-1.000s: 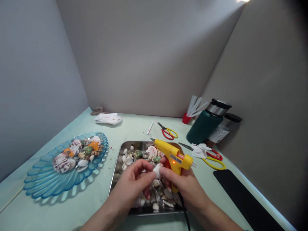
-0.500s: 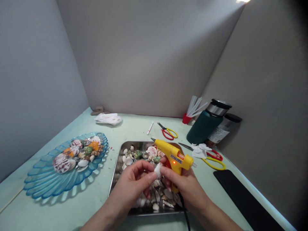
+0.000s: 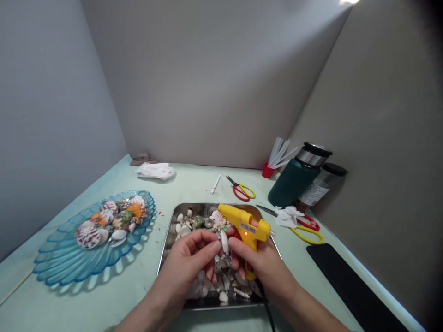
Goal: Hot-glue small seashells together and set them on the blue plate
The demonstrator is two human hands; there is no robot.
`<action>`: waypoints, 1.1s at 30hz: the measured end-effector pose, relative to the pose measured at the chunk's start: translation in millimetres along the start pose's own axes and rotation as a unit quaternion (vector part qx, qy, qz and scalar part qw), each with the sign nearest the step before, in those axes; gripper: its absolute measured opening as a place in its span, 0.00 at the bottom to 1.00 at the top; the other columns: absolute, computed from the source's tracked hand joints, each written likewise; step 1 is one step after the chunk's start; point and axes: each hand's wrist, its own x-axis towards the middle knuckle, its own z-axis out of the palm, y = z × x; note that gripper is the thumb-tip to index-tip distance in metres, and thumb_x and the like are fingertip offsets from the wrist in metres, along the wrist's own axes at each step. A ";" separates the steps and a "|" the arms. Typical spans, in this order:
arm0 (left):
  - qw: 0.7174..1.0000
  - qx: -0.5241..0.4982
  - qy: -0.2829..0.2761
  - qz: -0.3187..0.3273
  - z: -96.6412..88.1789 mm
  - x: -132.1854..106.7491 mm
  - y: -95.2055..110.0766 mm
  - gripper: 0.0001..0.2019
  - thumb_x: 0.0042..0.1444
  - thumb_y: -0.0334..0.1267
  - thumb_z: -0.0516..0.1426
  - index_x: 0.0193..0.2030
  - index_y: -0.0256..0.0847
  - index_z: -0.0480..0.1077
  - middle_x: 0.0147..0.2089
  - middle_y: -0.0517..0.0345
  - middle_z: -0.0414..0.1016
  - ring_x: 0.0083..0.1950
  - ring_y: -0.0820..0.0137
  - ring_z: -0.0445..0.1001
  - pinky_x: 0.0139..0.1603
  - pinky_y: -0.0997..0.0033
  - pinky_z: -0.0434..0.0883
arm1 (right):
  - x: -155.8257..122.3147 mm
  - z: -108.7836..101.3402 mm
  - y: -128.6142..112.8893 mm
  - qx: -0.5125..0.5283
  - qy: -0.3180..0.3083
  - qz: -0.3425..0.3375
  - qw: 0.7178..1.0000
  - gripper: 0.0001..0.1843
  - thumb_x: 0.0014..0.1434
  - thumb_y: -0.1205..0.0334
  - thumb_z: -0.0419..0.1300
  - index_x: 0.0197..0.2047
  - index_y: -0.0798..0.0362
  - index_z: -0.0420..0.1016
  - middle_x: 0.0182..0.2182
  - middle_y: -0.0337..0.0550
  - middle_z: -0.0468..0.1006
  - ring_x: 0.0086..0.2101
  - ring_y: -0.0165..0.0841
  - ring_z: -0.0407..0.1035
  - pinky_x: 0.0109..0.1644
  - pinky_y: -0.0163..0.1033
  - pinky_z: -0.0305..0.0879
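Observation:
A slender white seashell point(image 3: 224, 242) stands nearly upright between my two hands, over a metal tray point(image 3: 207, 305) of assorted seashells. My left hand point(image 3: 190, 258) pinches it from the left with thumb and fingertips. My right hand point(image 3: 268, 265) is wrapped round the handle of a yellow hot glue gun point(image 3: 238, 216), its orange light lit and a clear glue stick poking out of the back. That hand's thumb tip also meets the right side of the shell. The gun's nozzle points left and up, away from the shell. Some right fingers are hidden behind the gun and shell.
To the left lies a blue scalloped dish point(image 3: 69, 263) with shells grouped on it. Red-and-yellow scissors point(image 3: 242, 191), a second pair point(image 3: 308, 230) under white tissue, a green bottle point(image 3: 294, 182) and a red cup point(image 3: 267, 170) of glue sticks stand or lie right. The gun's black cord point(image 3: 266, 304) trails forward.
The white shell has been turned in my fingers and now shows its long side, more upright. The glue gun has shifted slightly left along with my right hand.

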 end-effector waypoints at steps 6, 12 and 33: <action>1.000 0.006 0.000 0.013 0.5 0.6 -0.4 0.11 0.46 0.40 0.64 0.29 0.37 0.67 0.18 0.67 0.66 0.15 0.80 0.62 0.18 0.80 0.63 | -0.5 -0.5 -1.7 0.002 -0.032 0.009 0.999 0.19 0.52 0.49 0.62 0.40 0.54 0.69 0.15 0.30 0.68 0.15 0.23 0.59 0.17 0.27 0.56; 0.999 0.024 0.023 0.040 3.1 -2.1 3.4 0.13 0.46 0.39 0.64 0.37 0.38 0.68 0.24 0.68 0.66 0.17 0.81 0.62 0.19 0.81 0.62 | -0.9 -0.8 -2.5 -0.001 -0.061 0.025 0.998 0.17 0.55 0.49 0.59 0.39 0.55 0.68 0.12 0.29 0.66 0.12 0.20 0.55 0.17 0.25 0.52; 0.991 0.087 0.086 0.060 5.6 -3.4 7.5 0.11 0.46 0.41 0.63 0.30 0.38 0.68 0.23 0.63 0.72 0.22 0.77 0.65 0.20 0.82 0.64 | -1.7 -1.0 -4.0 -0.013 -0.073 0.032 0.997 0.20 0.54 0.46 0.60 0.37 0.56 0.69 0.12 0.30 0.67 0.12 0.21 0.56 0.16 0.26 0.53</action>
